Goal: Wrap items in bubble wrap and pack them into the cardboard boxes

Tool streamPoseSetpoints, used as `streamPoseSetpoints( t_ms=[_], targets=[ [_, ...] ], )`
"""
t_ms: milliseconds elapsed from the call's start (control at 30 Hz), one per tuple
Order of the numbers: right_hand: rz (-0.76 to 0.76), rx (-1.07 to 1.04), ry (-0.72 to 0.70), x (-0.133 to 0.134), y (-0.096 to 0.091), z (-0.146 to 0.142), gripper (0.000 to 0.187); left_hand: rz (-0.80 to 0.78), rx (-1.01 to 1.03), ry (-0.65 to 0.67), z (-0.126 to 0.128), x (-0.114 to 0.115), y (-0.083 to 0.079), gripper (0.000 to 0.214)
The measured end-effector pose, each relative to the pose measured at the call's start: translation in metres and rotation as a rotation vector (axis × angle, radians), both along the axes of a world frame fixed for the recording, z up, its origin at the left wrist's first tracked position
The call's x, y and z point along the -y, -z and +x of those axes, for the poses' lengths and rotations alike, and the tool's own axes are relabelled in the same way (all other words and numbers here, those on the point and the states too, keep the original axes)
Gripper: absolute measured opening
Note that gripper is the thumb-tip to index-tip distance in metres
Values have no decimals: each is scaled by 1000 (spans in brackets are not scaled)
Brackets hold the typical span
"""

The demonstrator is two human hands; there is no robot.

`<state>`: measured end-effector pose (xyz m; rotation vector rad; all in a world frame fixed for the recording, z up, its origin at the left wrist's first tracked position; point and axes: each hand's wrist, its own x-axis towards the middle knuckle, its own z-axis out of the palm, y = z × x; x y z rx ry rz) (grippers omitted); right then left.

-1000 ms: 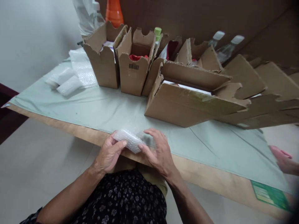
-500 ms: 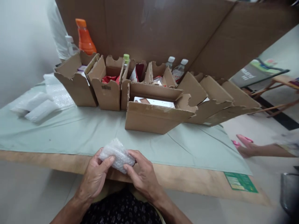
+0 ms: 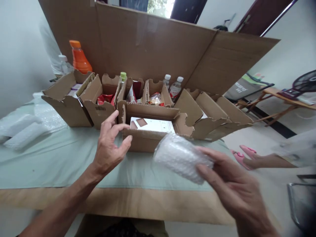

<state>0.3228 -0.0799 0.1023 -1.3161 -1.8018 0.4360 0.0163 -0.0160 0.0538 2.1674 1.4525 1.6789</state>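
Observation:
My right hand (image 3: 229, 184) grips a bubble-wrapped packet (image 3: 181, 158) by its right end, above the cloth at the table's front. What lies inside the wrap cannot be made out. My left hand (image 3: 111, 141) is open, fingers apart, with its fingertips at the left end of the front cardboard box (image 3: 145, 144). Whether they touch the box is hard to tell. In that box stands a white carton (image 3: 155, 125) with a brown picture on it. The packet hangs in front of the box's lower right part.
A row of open cardboard boxes (image 3: 66, 112) stands behind, holding red packets (image 3: 105, 99) and other goods. Behind them are an orange bottle (image 3: 80, 59), clear bottles (image 3: 175, 87) and a tall cardboard panel (image 3: 158, 49). Bubble wrap (image 3: 24, 131) lies left. A person's feet (image 3: 247, 158) show right.
My left hand has let go of the bubble-wrapped packet and moved forward to the front box. My right hand has carried the packet up and to the right. The view has tilted upward.

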Motion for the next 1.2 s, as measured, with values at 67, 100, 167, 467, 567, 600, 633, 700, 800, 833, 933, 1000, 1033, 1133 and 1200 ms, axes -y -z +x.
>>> streamPoseSetpoints(
  t_ms=[67, 100, 167, 467, 567, 600, 633, 700, 800, 833, 933, 1000, 1033, 1133, 1200],
  targets=[
    [43, -49, 64, -15, -19, 9, 33, 20, 60, 31, 6, -1, 8, 11],
    [59, -73, 91, -23, -27, 11, 32, 24, 95, 47, 7, 0, 13, 11],
    [77, -75, 122, -41, -42, 10, 31, 21, 158, 77, 10, 4, 23, 16],
    [37, 229, -46, -88, -74, -40, 24, 7, 322, 200, 13, 0, 44, 31],
    [8, 325, -102, -101, -80, -63, 27, 6, 330, 204, 13, 1, 45, 30],
    [-6, 361, -117, -107, -81, -72, 28, 5, 332, 204, 13, 1, 46, 30],
    [-18, 400, -130, -113, -81, -82, 29, 5, 333, 203, 13, 2, 46, 29],
    [-39, 491, -137, -126, -80, -105, 32, 13, 331, 205, 13, 2, 47, 28],
    [-42, 653, -122, -140, -77, -139, 39, 28, 328, 205, 12, 0, 50, 28],
    [-45, 719, -119, -143, -78, -149, 40, 29, 329, 203, 12, 0, 52, 28],
    [-116, 960, -158, -146, -86, -172, 36, 26, 345, 206, 13, -1, 54, 31],
    [-176, 1117, -210, -146, -96, -183, 31, 30, 358, 220, 13, -1, 54, 31],
    [-198, 1182, -226, -147, -102, -188, 29, 33, 361, 226, 13, -1, 54, 31],
    [-202, 1301, -209, -151, -113, -202, 29, 34, 354, 227, 14, 0, 53, 31],
    [-191, 1340, -219, -157, -112, -210, 31, 28, 348, 226, 14, 0, 53, 32]
  ],
)
